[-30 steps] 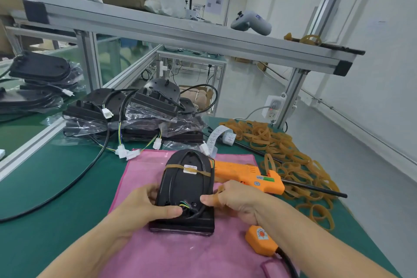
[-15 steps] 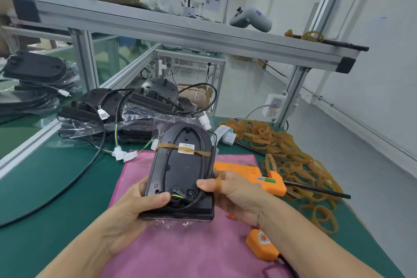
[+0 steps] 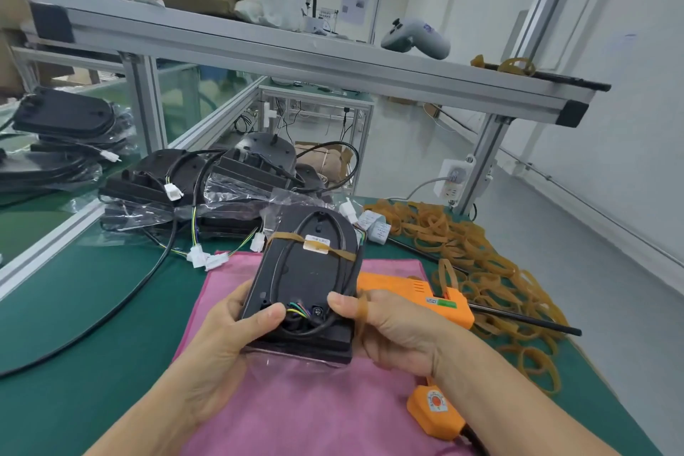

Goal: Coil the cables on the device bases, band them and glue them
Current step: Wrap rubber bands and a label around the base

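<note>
A black device base (image 3: 307, 281) is lifted and tilted above the pink cloth (image 3: 318, 407). Its black cable runs in a loop round the underside, and a tan rubber band (image 3: 333, 251) crosses the upper part over a small label. My left hand (image 3: 225, 337) grips the base's lower left corner, thumb by the coloured wires. My right hand (image 3: 392, 326) grips the lower right edge, thumb pressing on the cable; a rubber band sits round one finger. The orange glue gun (image 3: 422, 298) lies on the cloth behind my right hand.
Several bagged black bases with loose cables and white connectors (image 3: 200, 189) are piled behind the cloth. A heap of tan rubber bands (image 3: 466, 252) spreads at the right. An orange plug (image 3: 436, 411) lies near my right wrist. An aluminium frame shelf (image 3: 296, 59) spans overhead.
Both hands have raised the base off the pink cloth and tilted its far end up toward me. The grip of both hands is unchanged.
</note>
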Motion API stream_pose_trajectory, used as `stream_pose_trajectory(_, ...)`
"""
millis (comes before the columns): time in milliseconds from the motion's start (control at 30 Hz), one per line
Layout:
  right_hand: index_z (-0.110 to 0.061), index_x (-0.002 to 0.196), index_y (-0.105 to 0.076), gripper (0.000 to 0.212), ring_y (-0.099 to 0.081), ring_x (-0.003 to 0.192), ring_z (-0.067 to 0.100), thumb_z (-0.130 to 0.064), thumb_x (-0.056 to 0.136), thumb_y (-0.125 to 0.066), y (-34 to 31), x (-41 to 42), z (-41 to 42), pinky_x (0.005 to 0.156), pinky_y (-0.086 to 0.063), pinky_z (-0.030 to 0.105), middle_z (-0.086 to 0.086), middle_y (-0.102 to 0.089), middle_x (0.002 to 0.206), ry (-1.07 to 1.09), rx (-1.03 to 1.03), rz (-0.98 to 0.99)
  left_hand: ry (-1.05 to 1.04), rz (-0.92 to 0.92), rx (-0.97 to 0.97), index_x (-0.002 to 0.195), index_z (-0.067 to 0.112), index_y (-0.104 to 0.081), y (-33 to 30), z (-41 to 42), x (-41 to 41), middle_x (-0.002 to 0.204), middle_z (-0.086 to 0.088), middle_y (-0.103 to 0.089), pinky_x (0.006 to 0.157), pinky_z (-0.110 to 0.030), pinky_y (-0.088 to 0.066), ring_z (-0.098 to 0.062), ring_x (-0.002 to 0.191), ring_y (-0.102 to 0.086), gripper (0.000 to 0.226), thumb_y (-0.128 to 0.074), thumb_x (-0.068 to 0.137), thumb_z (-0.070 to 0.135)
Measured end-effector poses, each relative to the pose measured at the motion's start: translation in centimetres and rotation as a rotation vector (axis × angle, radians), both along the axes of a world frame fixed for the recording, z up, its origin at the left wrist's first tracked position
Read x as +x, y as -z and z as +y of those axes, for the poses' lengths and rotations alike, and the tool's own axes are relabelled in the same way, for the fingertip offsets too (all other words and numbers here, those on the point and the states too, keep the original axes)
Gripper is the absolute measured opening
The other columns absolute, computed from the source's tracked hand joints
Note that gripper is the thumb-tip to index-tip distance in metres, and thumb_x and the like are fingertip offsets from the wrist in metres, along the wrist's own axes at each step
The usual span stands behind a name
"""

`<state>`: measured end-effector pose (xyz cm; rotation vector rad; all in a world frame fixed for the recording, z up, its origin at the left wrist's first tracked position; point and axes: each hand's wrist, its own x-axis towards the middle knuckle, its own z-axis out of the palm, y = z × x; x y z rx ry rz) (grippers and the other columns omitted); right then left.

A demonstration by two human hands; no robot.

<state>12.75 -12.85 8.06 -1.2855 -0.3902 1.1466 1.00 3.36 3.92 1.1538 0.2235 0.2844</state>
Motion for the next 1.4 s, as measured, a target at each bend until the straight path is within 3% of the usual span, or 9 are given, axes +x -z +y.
stream_pose_trajectory(133,-0.004,0.115,-0.065,0.024,-0.061,0.107,0.031,-0.010,0.092,-0.058,0.6,-0.4,0.5,0.100,-0.049,0.045,0.022,-0.063,0.123,0.104,-0.028,-0.085,0.034,0.006,0.172,0.127,0.016,-0.055,-0.1,0.3,0.0,0.113,-0.010,-0.072,0.082,-0.033,-0.057,-0.027,0.103,-0.069,0.082,-0.086,0.051,0.018)
stream_pose_trajectory(333,-0.004,0.125,-0.060,0.048,-0.055,0.123,0.034,-0.024,0.081,-0.066,0.3,-0.1,0.3,0.108,-0.041,0.045,0.019,-0.061,0.128,-0.011,0.013,-0.134,-0.054,-0.063,0.259,0.115,0.026,-0.062,-0.3,0.0,0.0,0.102,0.001,-0.075,0.067,-0.015,-0.054,-0.012,0.090,-0.072,0.068,-0.083,0.053,0.008)
stream_pose_trajectory(467,-0.013,0.115,-0.067,0.038,-0.063,0.109,0.023,-0.024,0.079,-0.069,0.4,-0.1,0.5,0.103,-0.046,0.038,0.011,-0.067,0.120,-0.018,0.024,-0.147,-0.165,-0.080,0.310,0.107,0.036,-0.060,-0.2,-0.7,0.2,0.095,0.020,-0.073,0.063,-0.006,-0.050,0.004,0.084,-0.069,0.066,-0.088,0.053,0.009)
stream_pose_trajectory(567,-0.012,0.101,-0.071,0.027,-0.069,0.092,0.018,-0.018,0.075,-0.069,0.5,-0.2,1.0,0.088,-0.054,0.028,0.008,-0.073,0.104,0.049,0.041,-0.115,-0.157,-0.093,0.291,0.111,0.036,-0.059,0.1,-0.5,0.3,0.101,0.017,-0.073,0.066,-0.009,-0.051,0.000,0.089,-0.069,0.065,-0.084,0.057,0.009)
stream_pose_trajectory(767,0.000,0.106,-0.068,0.023,-0.067,0.090,0.023,-0.004,0.084,-0.063,0.6,-0.3,1.6,0.093,-0.051,0.036,0.015,-0.070,0.104,0.138,0.024,-0.083,-0.161,0.079,0.445,0.123,0.039,-0.047,-1.4,0.4,0.3,0.119,0.025,-0.060,0.087,-0.011,-0.044,0.012,0.109,-0.055,0.079,-0.084,0.053,0.026)
stream_pose_trajectory(867,0.004,0.106,-0.067,0.021,-0.067,0.089,0.026,0.001,0.087,-0.060,0.4,-0.4,2.7,0.091,-0.054,0.037,0.018,-0.069,0.101,0.215,0.030,-0.081,-0.569,0.018,0.981,0.113,0.033,-0.054,-3.1,-0.8,-0.1,0.109,0.018,-0.051,0.092,-0.028,-0.038,-0.007,0.107,-0.050,0.057,-0.085,0.065,0.034)
stream_pose_trajectory(1000,-0.008,0.061,-0.060,0.034,-0.056,0.056,0.015,0.015,0.079,-0.040,0.3,-1.0,3.9,0.056,-0.053,0.022,0.008,-0.055,0.062,0.255,0.047,-0.033,-0.515,-0.192,1.364,0.078,0.018,-0.061,-3.5,-5.6,0.7,0.079,0.008,-0.053,0.071,-0.033,-0.042,-0.018,0.077,-0.049,0.026,-0.064,0.063,0.039)
stream_pose_trajectory(1167,-0.008,0.060,-0.047,0.031,-0.049,0.048,0.010,0.015,0.078,-0.036,0.1,-0.8,3.8,0.045,-0.043,0.019,0.002,-0.048,0.053,0.346,0.071,-0.080,-0.566,-0.059,1.571,0.070,0.015,-0.054,-2.9,-6.1,2.5,0.070,-0.002,-0.052,0.063,-0.035,-0.030,-0.028,0.065,-0.052,0.034,-0.083,0.054,0.018)
stream_pose_trajectory(1400,-0.007,0.068,-0.058,0.025,-0.055,0.061,0.013,0.009,0.085,-0.050,0.6,-1.3,4.7,0.059,-0.046,0.025,0.004,-0.055,0.061,0.467,0.053,-0.201,-0.726,-0.081,1.487,0.067,0.014,-0.042,-3.2,-5.8,3.9,0.066,-0.006,-0.046,0.057,-0.035,-0.029,-0.028,0.061,-0.043,0.007,-0.047,0.062,0.012)
